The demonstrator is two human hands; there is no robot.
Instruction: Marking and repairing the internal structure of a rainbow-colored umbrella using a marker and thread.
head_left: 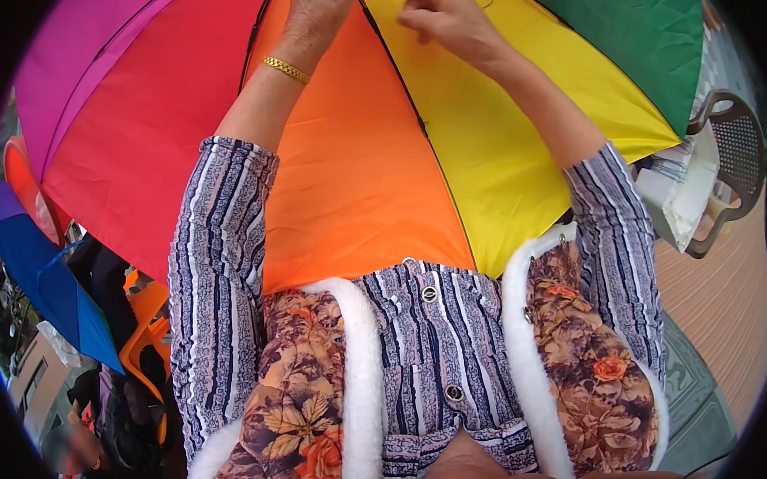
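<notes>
Spread wide before me is a multicoloured umbrella [356,189], its panels running from purple and red through orange and yellow to green. Dark thin ribs [418,116] cross the cloth along the seams. My left hand [326,4], with a gold bracelet at the wrist, is at the top edge by the orange panel; its fingers are cut off there. Over the yellow panel, my right hand [449,18] has its fingers bent, the index finger reaching toward the rib. Whatever it pinches is too small or hidden to make out.
On the left are a blue umbrella [47,271], an orange chair [143,327] and a blurred person [71,446]. A brown perforated chair [739,151] with a white bag [685,188] stands at the right, above a striped floor [729,318].
</notes>
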